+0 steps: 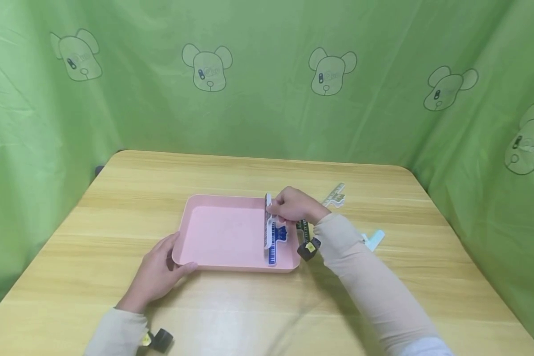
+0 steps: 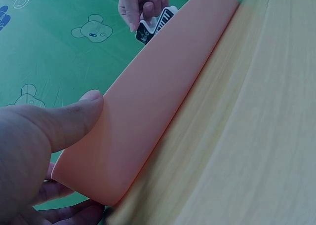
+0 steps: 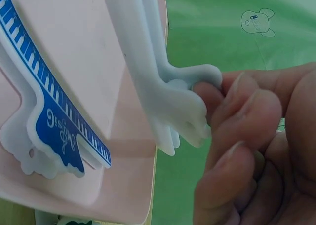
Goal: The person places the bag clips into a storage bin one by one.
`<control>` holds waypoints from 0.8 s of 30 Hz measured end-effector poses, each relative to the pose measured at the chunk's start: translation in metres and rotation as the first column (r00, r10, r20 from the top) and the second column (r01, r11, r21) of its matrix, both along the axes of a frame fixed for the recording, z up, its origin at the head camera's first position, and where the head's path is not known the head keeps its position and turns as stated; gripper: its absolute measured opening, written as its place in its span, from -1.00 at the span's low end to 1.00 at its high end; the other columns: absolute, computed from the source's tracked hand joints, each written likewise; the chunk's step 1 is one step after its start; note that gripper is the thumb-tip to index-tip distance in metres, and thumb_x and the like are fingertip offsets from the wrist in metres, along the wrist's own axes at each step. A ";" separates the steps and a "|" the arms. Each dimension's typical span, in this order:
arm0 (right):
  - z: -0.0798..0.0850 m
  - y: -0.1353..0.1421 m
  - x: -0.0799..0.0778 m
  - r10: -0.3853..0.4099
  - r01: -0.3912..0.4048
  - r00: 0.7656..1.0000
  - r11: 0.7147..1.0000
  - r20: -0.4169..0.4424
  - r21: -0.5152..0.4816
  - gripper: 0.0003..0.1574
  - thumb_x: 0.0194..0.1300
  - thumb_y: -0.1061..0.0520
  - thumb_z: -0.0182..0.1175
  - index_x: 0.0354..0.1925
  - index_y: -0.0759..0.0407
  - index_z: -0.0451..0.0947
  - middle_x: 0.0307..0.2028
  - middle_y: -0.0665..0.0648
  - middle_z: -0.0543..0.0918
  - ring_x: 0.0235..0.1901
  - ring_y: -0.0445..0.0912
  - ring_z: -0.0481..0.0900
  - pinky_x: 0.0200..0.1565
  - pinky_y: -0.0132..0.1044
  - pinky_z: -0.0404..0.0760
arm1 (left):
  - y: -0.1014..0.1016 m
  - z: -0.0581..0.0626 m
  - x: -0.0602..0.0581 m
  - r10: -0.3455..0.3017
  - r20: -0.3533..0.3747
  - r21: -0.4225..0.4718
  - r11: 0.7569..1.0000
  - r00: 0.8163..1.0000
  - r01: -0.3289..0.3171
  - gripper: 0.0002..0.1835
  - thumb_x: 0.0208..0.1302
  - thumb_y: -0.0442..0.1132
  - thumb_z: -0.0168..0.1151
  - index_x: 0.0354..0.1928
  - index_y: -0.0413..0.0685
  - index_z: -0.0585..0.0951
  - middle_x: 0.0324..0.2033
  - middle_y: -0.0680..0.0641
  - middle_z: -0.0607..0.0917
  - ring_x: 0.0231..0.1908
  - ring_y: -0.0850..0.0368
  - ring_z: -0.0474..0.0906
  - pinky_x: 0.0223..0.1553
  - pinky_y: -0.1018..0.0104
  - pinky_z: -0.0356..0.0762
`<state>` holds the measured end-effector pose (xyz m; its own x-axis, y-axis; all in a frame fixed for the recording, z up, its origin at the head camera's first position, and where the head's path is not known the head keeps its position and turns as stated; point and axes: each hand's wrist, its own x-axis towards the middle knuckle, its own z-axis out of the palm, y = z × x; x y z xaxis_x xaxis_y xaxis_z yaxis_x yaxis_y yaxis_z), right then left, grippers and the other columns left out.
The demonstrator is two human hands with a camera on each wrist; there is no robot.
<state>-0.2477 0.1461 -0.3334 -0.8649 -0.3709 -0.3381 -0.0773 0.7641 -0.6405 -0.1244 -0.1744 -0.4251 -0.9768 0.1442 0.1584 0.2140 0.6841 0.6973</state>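
Note:
My left hand (image 1: 156,269) grips the near left corner of a pink tray (image 1: 227,230), thumb on its front wall (image 2: 143,106) and fingers around the side. Over the tray's right part, my right hand (image 1: 295,205) pinches a white music clip with a black piano-key print (image 2: 164,18) by its handle end; its plain white side (image 3: 138,52) faces the right wrist view. Below it a blue piano-key clip (image 1: 273,249) lies inside the tray, its "Music" lettering visible in the right wrist view.
On the table right of the tray are a dark green clip (image 1: 306,231), partly hidden by the right wrist camera, a pale gold clip (image 1: 335,196) farther back, and a light blue clip (image 1: 376,240) beside the sleeve. Green curtains surround the wooden table (image 1: 231,316).

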 end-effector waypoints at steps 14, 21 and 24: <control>-0.003 -0.001 0.003 0.018 -0.018 1.000 1.000 -0.015 0.003 -0.63 0.40 0.07 0.14 -0.47 0.25 0.65 -0.74 0.01 0.45 -0.77 -0.20 0.31 -0.67 -0.38 0.38 | 0.000 -0.006 0.005 0.006 -0.014 0.018 1.000 1.000 -0.006 -0.11 0.10 -0.01 0.45 0.38 -0.27 0.29 0.26 -0.32 0.42 0.20 -0.31 0.37 0.17 -0.25 0.36; 0.000 -0.001 0.002 0.035 -0.035 0.999 0.999 -0.012 0.016 -0.59 0.40 0.07 0.14 -0.48 0.35 0.62 -0.74 0.03 0.48 -0.78 -0.22 0.31 -0.69 -0.40 0.37 | 0.001 -0.002 0.002 0.007 0.000 0.004 1.000 1.000 -0.007 -0.08 0.10 0.02 0.45 0.38 -0.29 0.26 0.27 -0.34 0.40 0.21 -0.32 0.35 0.19 -0.26 0.33; 0.000 -0.002 0.001 0.029 -0.029 1.000 0.999 -0.007 0.016 -0.57 0.40 0.07 0.15 -0.52 0.34 0.60 -0.70 0.11 0.53 -0.79 -0.21 0.32 -0.69 -0.39 0.38 | 0.001 0.000 0.001 0.006 -0.007 0.002 1.000 1.000 -0.006 -0.09 0.12 0.04 0.43 0.38 -0.29 0.26 0.28 -0.34 0.39 0.23 -0.34 0.33 0.21 -0.28 0.30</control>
